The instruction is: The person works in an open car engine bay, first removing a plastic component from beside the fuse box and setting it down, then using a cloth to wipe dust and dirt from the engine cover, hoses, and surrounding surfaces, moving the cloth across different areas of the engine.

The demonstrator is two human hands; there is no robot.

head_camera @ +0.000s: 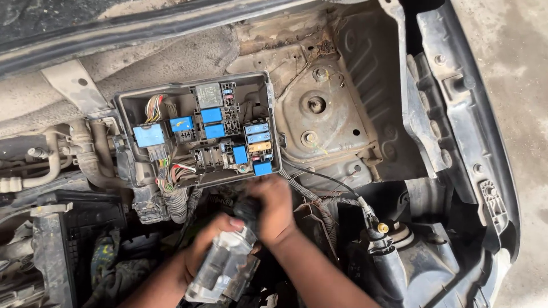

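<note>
Head view: I see my left hand (200, 251) wrapped around a clear plastic housing (222, 268) below the open fuse box (200, 134), fingers closed on its side. My right hand (274, 208) grips the black connector (248, 208) at its top. I judge the housing light, rigid, brittle; hold its body. Blue relays (212, 122) sit mid-box.

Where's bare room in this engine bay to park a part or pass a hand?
Bare metal of the strut tower, right of the open fuse box, is flattest and free. Crowded: below the fuse box, where the left hand holds a clear connector block and the right hand grips a black plug amid the wire harness.
</note>
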